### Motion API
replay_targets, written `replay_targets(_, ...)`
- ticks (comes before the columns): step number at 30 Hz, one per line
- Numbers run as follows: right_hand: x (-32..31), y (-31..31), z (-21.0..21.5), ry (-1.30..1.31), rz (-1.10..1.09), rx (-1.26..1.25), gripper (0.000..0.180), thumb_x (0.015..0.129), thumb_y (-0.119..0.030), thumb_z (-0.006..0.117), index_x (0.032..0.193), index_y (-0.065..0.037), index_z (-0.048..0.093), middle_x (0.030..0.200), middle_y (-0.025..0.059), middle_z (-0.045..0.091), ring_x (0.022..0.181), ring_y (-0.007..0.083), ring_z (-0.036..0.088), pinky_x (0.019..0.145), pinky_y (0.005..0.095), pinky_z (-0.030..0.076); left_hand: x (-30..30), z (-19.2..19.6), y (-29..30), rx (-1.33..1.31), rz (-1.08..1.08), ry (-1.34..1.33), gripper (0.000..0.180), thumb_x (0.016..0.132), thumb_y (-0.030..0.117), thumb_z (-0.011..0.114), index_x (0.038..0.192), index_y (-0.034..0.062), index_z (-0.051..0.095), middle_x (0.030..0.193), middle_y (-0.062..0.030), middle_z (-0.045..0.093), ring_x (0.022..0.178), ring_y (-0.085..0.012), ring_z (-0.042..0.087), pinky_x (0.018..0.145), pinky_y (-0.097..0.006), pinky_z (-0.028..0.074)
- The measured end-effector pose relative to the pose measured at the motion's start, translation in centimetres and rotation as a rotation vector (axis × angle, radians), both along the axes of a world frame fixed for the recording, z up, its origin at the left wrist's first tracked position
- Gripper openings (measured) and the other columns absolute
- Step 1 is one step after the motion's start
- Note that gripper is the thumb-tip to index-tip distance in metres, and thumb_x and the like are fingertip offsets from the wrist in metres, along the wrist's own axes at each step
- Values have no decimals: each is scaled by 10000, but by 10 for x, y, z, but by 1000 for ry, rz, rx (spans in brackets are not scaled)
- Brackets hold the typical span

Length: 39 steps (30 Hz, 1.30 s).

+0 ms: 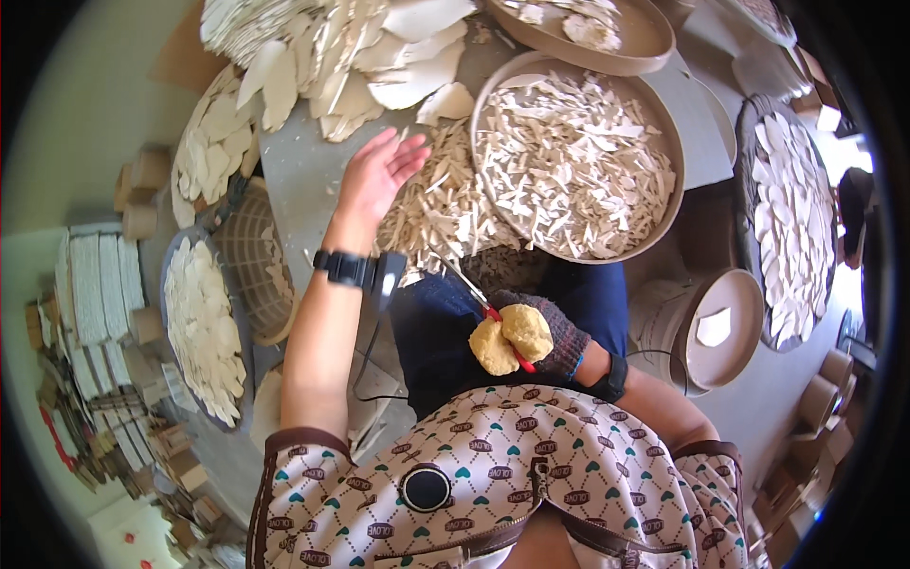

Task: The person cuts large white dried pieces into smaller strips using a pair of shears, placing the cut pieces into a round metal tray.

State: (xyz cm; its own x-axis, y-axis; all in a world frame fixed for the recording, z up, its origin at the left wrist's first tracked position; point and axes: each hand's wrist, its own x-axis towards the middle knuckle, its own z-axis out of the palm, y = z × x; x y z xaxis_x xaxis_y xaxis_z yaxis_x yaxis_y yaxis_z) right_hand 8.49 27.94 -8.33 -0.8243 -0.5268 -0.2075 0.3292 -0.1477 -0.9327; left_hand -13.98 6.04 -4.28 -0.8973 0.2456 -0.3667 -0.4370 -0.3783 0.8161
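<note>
My left hand (379, 175) is bare and holds nothing; its fingers are apart, above the table beside a heap of off-white cut strips (441, 209). Low over my lap, my right hand (557, 327), in a dark knitted glove, is closed round a pair of scissors (466, 282). Red shows on the scissors' handles, which are padded with yellow foam lumps (512, 339). The blades point up and left toward the strips. Right of the heap stands a round tray (675, 194) full of similar strips and chips. Thin off-white flat pieces (408, 66) are stacked beyond my left hand.
Another round tray (654, 47) overlaps the far side of the first. Flat pieces cover a round tray (204, 322) at left, near a plastic basket (251, 256), and another tray (791, 228) at right. A bucket (725, 327) stands by my right knee. Dark cables run near both wrists.
</note>
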Motion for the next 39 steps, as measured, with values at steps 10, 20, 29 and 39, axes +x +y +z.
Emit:
replay_targets(10, 2, 2, -1, 13, -137, -32, 266, 785, -168, 653, 1002, -39, 567, 929, 50, 603, 859, 133, 572, 775, 273, 466, 3, -2, 35, -209, 97, 31, 113, 862, 97, 545, 900, 19, 473, 935, -191, 598, 912, -264, 606, 752, -317, 532)
replay_targets(20, -30, -17, -1, -410, -187, -728, 220, 888, -121, 525, 1053, 24, 514, 1058, 135, 577, 991, 201, 574, 885, 324, 464, 113, 43, -6, -314, -111, 186, 492, 787, -37, 569, 1221, 44, 352, 943, -106, 597, 779, -125, 591, 667, -236, 486)
replay_targets(29, -31, -46, 11, 331, -33, 94, 218, 880, -101, 541, 1068, 10, 537, 1045, 101, 594, 956, 170, 594, 859, 304, 485, 150, 14, 11, -77, 363, 93, 356, 793, -41, 580, 1128, -14, 465, 976, -110, 598, 861, -143, 592, 738, -253, 505)
replay_targets(39, -41, -52, 9, 116, -106, -84, 204, 910, -127, 473, 1001, 24, 577, 954, 83, 628, 900, 141, 599, 793, 276, 484, 132, 13, -3, -266, 106, 144, 352, 845, 19, 512, 1189, -37, 466, 1006, -143, 602, 834, -193, 626, 685, -295, 548)
